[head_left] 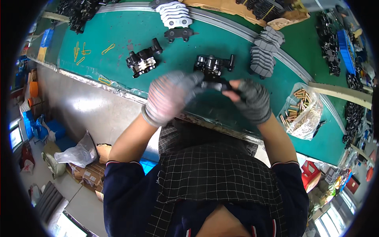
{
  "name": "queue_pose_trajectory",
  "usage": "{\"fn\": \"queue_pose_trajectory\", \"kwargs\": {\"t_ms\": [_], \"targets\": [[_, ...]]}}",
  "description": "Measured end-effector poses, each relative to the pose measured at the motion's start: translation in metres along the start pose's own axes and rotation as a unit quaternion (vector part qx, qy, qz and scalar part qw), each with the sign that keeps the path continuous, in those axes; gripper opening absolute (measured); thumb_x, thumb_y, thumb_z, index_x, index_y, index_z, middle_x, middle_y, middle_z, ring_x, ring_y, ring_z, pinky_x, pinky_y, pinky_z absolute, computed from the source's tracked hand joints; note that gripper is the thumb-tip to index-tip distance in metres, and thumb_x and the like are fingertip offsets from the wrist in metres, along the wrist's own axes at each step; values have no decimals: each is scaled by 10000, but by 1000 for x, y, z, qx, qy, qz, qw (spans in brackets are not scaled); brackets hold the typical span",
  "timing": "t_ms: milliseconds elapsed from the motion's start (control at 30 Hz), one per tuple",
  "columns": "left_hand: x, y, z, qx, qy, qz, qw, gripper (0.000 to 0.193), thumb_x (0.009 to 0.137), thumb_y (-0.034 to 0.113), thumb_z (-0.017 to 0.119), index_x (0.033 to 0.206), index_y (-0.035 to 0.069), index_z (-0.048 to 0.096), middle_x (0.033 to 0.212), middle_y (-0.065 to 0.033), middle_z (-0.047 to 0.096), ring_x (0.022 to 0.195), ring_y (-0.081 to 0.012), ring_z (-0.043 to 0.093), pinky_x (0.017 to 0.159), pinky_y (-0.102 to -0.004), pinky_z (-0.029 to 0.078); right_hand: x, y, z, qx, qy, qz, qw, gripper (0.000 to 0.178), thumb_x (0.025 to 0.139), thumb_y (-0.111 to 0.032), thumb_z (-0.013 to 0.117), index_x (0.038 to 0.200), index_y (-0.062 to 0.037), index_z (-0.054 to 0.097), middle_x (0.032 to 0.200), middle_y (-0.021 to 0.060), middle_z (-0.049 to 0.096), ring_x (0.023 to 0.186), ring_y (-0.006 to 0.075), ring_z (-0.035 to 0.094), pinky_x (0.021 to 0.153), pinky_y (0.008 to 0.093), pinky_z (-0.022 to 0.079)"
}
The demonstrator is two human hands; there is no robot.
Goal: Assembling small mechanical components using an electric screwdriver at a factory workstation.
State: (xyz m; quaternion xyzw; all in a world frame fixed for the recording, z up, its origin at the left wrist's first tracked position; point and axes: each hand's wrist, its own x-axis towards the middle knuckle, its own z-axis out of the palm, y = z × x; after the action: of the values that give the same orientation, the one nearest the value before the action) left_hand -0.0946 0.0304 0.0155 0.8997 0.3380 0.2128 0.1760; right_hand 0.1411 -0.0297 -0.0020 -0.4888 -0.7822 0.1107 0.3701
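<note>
My right hand, in a grey knit glove with bare fingertips, pinches one end of a dark flat part with a shiny edge, which looks like a brake pad. My left hand, in a striped glove, is smeared by motion. Its fingers reach to the other end of that part, and their grip does not show clearly. Just beyond the hands a black brake caliper lies on the green bench. Left of it rests a second black caliper with bright metal inside.
Silver brake pads stand stacked at the back, a black pad before them. Grey pads line the right. A clear bag holds brass-coloured pins. Yellow wire clips lie left. A metal rail crosses behind.
</note>
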Motion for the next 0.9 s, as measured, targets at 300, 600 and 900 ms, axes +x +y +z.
{"fn": "queue_pose_trajectory", "kwargs": {"t_ms": [300,600,900], "targets": [[24,-15,8,-1,51,54,997,322,682,145,757,968,59,636,884,-96,642,803,-293,616,707,-409,504,13,29,17,-19,-55,29,998,316,762,-256,744,984,-65,625,827,106,656,690,292,641,604,356,525],[86,-33,33,142,60,245,957,292,733,133,657,1018,80,621,1013,-113,611,903,-306,576,814,-429,474,44,35,20,68,-27,198,978,314,814,-313,684,1005,-65,660,914,163,671,780,314,656,682,392,526],[107,-32,37,175,129,117,969,442,667,296,792,980,48,602,890,-120,579,835,-304,580,739,-400,503,-57,48,-130,-238,-212,327,890,170,772,-126,677,935,-83,666,856,109,637,758,307,629,692,399,517]]}}
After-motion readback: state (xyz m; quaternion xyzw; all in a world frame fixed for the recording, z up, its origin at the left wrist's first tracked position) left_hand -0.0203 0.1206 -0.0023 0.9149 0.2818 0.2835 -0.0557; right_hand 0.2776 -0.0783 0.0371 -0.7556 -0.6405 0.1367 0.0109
